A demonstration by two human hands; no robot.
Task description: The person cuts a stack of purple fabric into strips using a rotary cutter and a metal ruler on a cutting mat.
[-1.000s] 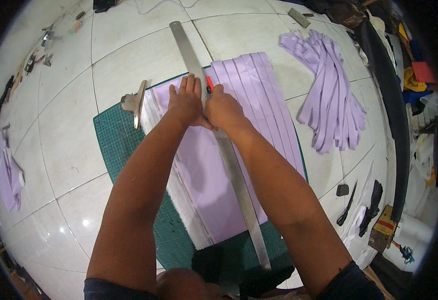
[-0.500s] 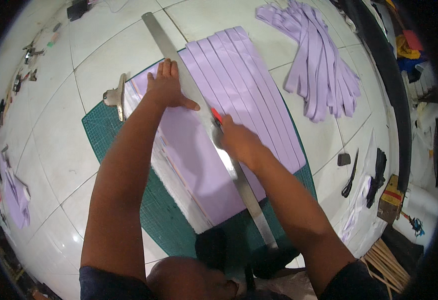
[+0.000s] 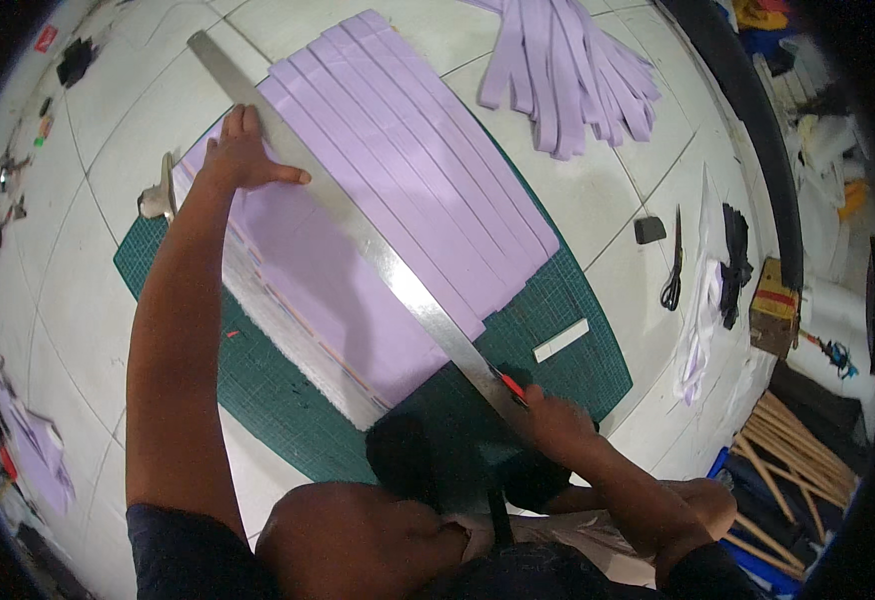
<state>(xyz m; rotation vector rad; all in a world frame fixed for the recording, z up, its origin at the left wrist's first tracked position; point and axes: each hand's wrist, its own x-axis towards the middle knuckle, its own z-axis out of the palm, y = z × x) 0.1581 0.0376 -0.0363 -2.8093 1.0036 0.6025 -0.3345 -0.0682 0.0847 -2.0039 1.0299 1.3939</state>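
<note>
From afar, I'd press the splayed left hand (image 3: 245,160) onto the steel ruler (image 3: 401,280); the right hand (image 3: 560,427), its grip seemingly round a red cutter (image 3: 513,387), should hug the ruler's near end.

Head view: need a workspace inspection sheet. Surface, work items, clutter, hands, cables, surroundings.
Surface: green cutting mat on white tiles.
Work items: lilac fabric, slit into strips on the right; steel ruler lying across.
Clutter: white strip on mat; scissors, dark block on floor.
Hands: left hand spread at ruler's left edge; right hand grips red tool near ruler's lower end.
Cables: thin pale cord, top left, type unclear.
Surroundings: lilac bundle, wooden sticks.
</note>
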